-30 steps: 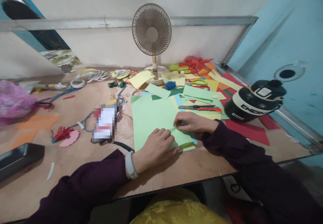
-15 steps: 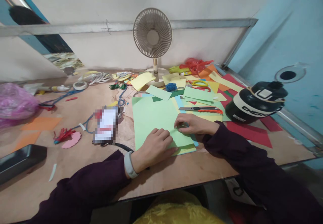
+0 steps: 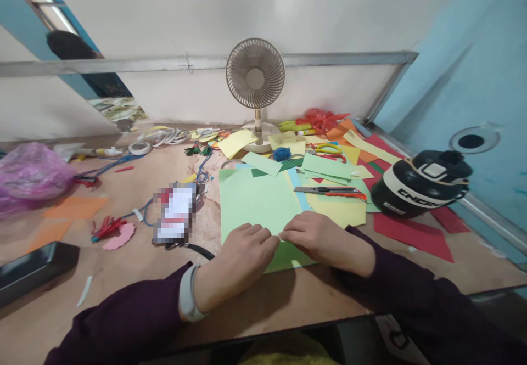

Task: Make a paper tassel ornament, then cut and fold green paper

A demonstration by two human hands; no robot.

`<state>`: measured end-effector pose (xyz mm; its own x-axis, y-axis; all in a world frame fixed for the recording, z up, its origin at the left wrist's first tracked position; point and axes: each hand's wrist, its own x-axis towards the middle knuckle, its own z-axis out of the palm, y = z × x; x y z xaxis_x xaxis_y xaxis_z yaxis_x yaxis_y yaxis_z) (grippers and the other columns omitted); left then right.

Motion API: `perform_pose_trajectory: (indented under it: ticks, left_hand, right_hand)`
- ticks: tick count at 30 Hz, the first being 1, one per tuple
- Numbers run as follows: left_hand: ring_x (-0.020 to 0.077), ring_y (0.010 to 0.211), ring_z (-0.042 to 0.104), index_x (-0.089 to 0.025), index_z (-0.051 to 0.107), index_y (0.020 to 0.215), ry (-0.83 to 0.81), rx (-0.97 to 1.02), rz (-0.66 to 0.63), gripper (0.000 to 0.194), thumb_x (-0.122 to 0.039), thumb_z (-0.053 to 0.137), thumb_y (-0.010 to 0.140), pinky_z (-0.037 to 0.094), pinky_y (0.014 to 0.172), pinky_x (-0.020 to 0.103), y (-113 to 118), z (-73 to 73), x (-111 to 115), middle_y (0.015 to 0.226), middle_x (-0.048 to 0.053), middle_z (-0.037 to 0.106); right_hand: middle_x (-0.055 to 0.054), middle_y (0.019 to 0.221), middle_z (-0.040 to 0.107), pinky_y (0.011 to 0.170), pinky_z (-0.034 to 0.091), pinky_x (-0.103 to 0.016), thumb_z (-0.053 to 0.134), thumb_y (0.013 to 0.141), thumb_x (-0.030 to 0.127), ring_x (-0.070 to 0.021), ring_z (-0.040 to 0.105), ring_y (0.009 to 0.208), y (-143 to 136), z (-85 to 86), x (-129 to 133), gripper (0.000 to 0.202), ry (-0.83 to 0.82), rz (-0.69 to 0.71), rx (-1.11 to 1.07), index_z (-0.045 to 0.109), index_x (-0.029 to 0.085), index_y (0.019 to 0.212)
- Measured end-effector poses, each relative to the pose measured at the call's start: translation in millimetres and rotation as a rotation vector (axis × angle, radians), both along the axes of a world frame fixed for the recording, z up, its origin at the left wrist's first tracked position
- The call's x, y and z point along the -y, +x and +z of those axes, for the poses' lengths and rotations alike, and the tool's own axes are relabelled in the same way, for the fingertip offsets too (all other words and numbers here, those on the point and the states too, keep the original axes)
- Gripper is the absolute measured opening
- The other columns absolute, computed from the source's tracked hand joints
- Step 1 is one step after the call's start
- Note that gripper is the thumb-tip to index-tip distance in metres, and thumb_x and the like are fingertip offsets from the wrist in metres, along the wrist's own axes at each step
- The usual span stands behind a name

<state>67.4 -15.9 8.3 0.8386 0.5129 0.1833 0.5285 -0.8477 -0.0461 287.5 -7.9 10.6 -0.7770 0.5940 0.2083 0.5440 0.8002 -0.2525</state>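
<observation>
A light green sheet of paper (image 3: 255, 200) lies on the table, with blue and yellow paper edges showing beneath it. My left hand (image 3: 242, 258) is closed at the sheet's near part, fingers curled on the paper. Close beside it, my right hand (image 3: 323, 239) pinches the same near part, its fingertips almost touching the left ones. The fingertips and thumbs are mostly hidden under the hands. Beyond my right hand, a box cutter (image 3: 329, 191) with an orange handle rests on a yellow sheet (image 3: 343, 214).
A desk fan (image 3: 255, 79) stands at the back. To the right are a black bottle (image 3: 420, 184) and red paper (image 3: 414, 236). A phone (image 3: 177, 214), a pink plastic bag (image 3: 35, 175) and a black case (image 3: 39, 269) lie to the left. Blue yarn (image 3: 282, 153) sits behind the sheet.
My right hand has come nearer to me, to the sheet's near part, beside the left hand. My left hand has also shifted slightly nearer. The camera view has tilted up a little.
</observation>
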Motion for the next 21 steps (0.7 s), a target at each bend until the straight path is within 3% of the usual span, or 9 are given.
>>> perform_pose_trajectory:
  ticks: [2,4,6,9,12,14,16,18,21]
  left_hand:
    - [0.0200,0.069,0.059,-0.018,0.060,0.093,-0.038,0.086,-0.003,0.014,-0.026,0.049,0.094,0.043,0.061,0.032,-8,11.6,0,0.075,0.003,0.063]
    - [0.0228,0.082,0.063,-0.019,0.054,0.121,-0.190,0.179,-0.028,0.049,-0.052,0.058,0.085,0.048,0.070,0.034,-22,25.2,0,0.094,0.008,0.067]
    - [0.0265,0.100,0.062,-0.022,0.047,0.132,-0.324,0.248,-0.168,0.079,-0.068,0.066,0.070,0.049,0.086,0.037,-40,35.4,-3,0.114,0.012,0.064]
    - [0.0300,0.119,0.053,-0.024,0.036,0.142,-0.445,0.292,-0.256,0.098,-0.071,0.069,0.063,0.046,0.098,0.040,-66,33.5,-9,0.132,0.016,0.055]
    - [0.0233,0.122,0.053,-0.027,0.038,0.141,-0.367,0.182,-0.147,0.052,-0.036,0.054,0.092,0.045,0.099,0.036,-79,14.4,-11,0.135,0.012,0.055]
    - [0.0195,0.112,0.061,-0.024,0.049,0.131,-0.314,0.165,-0.196,0.035,-0.021,0.041,0.097,0.049,0.093,0.031,-78,2.3,-9,0.121,0.009,0.065]
    - [0.0181,0.090,0.068,-0.019,0.060,0.114,-0.293,0.151,-0.156,0.027,-0.020,0.038,0.097,0.052,0.080,0.027,-71,-3.4,-4,0.100,0.009,0.071]
    - [0.0154,0.066,0.065,-0.018,0.063,0.098,-0.329,0.093,-0.054,0.027,-0.021,0.037,0.098,0.049,0.062,0.024,-64,-3.7,0,0.075,0.005,0.069]
    - [0.0136,0.062,0.059,-0.019,0.063,0.089,-0.420,0.152,0.042,0.027,-0.026,0.038,0.099,0.042,0.057,0.022,-58,-3.9,-1,0.069,0.002,0.064]
  right_hand:
    - [-0.010,0.089,0.072,0.079,0.046,-0.036,0.037,0.095,0.014,-0.0199,0.063,0.084,1,-8.0,-8,0.031,0.048,0.052,-0.071,0.067,0.018,0.097]
    - [-0.009,0.089,0.073,0.085,0.046,-0.037,0.036,0.098,0.020,-0.0180,0.064,0.084,7,-11.4,-17,0.032,0.009,0.153,-0.191,0.068,0.020,0.095]
    - [-0.009,0.091,0.074,0.092,0.045,-0.036,0.038,0.099,0.028,-0.0164,0.066,0.088,16,-11.2,-23,0.032,-0.070,0.242,-0.326,0.068,0.021,0.098]
    - [-0.009,0.098,0.074,0.098,0.044,-0.036,0.043,0.098,0.032,-0.0168,0.065,0.101,32,-13.3,-26,0.030,-0.184,0.293,-0.451,0.069,0.021,0.105]
    - [-0.009,0.104,0.073,0.099,0.044,-0.038,0.045,0.097,0.032,-0.0183,0.061,0.109,43,-24.1,-29,0.028,-0.203,0.236,-0.455,0.071,0.023,0.104]
    - [-0.010,0.105,0.072,0.100,0.043,-0.043,0.044,0.096,0.026,-0.0206,0.060,0.110,45,-32.1,-30,0.028,-0.103,0.135,-0.374,0.072,0.023,0.101]
    - [-0.011,0.110,0.070,0.103,0.039,-0.050,0.045,0.092,0.018,-0.0241,0.059,0.112,43,-36.4,-28,0.028,0.009,0.045,-0.262,0.070,0.022,0.104]
    - [-0.012,0.115,0.067,0.102,0.039,-0.051,0.047,0.087,0.012,-0.0257,0.057,0.112,39,-35.9,-24,0.033,0.028,0.036,-0.187,0.067,0.021,0.111]
    - [-0.011,0.108,0.069,0.095,0.046,-0.044,0.046,0.084,0.009,-0.0227,0.061,0.102,35,-29.9,-16,0.034,-0.080,0.084,-0.161,0.067,0.020,0.109]
